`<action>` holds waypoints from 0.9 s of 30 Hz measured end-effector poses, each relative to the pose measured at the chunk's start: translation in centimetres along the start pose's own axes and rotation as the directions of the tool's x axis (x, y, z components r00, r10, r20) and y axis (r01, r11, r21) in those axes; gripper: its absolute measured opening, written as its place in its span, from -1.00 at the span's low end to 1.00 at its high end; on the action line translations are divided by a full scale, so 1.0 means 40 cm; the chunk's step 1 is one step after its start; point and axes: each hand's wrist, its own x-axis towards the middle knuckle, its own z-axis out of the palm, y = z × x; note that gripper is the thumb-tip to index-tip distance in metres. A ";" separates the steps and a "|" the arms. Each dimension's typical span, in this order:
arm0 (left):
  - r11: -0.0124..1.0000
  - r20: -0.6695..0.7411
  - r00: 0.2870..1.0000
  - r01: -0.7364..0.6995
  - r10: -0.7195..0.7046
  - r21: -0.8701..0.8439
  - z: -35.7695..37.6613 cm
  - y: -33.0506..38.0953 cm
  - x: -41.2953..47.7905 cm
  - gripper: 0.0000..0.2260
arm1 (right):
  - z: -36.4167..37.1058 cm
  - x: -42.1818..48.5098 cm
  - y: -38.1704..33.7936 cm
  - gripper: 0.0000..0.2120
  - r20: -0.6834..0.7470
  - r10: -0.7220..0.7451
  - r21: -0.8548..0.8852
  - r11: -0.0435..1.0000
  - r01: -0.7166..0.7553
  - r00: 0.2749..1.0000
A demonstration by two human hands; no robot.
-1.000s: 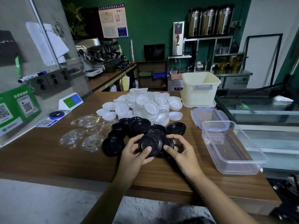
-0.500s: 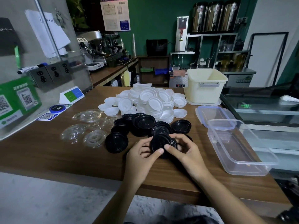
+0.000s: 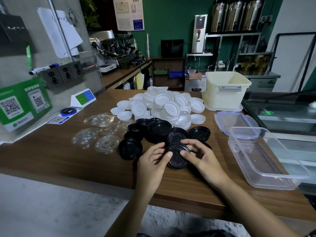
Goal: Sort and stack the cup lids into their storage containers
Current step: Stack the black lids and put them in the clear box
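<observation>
Both hands hold one black lid (image 3: 177, 157) just above the wooden counter (image 3: 51, 161). My left hand (image 3: 152, 161) grips its left rim, thumb on top. My right hand (image 3: 201, 159) pinches its right rim. Behind it lies a loose group of black lids (image 3: 159, 129). A heap of white lids (image 3: 164, 106) sits further back. Several clear lids (image 3: 100, 132) lie to the left. An empty clear plastic container (image 3: 261, 158) stands at the right, and a cream bin (image 3: 224, 89) stands at the back right.
The container's blue-edged lid (image 3: 236, 122) lies flat between the bin and the clear container. QR-code signs (image 3: 22, 103) and a small blue and green stand (image 3: 83, 99) line the left wall. A glass display case (image 3: 282, 115) borders the counter's right side.
The hands have drawn the black lid a little nearer the front edge and closed in on its rim. The camera has tilted slightly.
</observation>
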 end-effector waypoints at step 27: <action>0.334 0.274 0.890 -0.400 0.365 0.853 -0.173 0.020 0.047 -0.67 | -0.004 0.003 0.024 -0.78 -0.117 -0.017 -0.034 0.999 0.013 0.993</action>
